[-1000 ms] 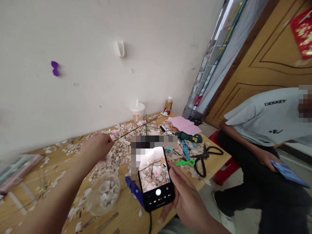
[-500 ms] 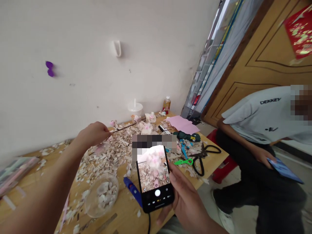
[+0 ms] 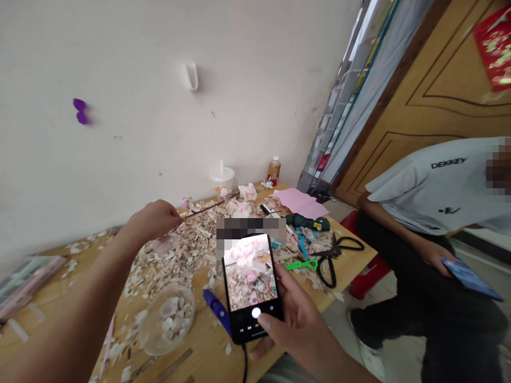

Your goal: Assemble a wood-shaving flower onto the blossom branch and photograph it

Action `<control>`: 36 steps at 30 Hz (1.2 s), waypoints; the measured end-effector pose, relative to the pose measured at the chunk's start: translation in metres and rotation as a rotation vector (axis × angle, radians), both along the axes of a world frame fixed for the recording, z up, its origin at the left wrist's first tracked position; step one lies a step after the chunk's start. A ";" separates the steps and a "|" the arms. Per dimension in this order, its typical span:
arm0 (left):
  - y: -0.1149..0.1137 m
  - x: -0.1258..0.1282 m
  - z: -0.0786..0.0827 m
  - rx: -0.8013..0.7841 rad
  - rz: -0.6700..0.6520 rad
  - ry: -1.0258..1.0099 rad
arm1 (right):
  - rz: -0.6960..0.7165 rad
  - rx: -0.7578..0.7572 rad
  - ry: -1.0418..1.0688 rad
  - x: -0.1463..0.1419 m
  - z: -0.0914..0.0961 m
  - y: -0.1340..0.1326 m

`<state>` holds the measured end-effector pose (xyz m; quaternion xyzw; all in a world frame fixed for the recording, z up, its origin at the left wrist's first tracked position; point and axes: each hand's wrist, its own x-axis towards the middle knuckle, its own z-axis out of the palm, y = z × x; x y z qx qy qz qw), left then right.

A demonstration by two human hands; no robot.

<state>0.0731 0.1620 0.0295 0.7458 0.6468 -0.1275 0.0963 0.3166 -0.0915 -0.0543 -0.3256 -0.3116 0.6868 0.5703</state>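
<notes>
Holding a phone (image 3: 250,287) upright above the worktop's (image 3: 351,254) near edge, the right hand (image 3: 293,324) sets its thumb on the screen; the left hand (image 3: 154,221) pinches a flowered twig (image 3: 217,204) over shell scraps (image 3: 179,255). Nearby: 1 clear bowl (image 3: 166,318), black scissors (image 3: 335,255).

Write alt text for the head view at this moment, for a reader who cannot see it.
The right hand holds a phone in camera mode, thumb on the shutter button, while the left hand holds up a thin flowered twig over a wooden table strewn with shell chips. Scissors, a clear bowl and a seated person are nearby.
</notes>
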 end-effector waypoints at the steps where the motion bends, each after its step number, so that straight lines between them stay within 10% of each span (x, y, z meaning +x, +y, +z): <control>1: 0.000 0.000 0.000 -0.002 0.003 0.000 | 0.008 0.012 0.007 0.000 -0.002 0.000; 36: -0.010 0.005 -0.002 0.041 0.045 -0.035 | -0.004 0.000 -0.037 -0.001 -0.008 0.002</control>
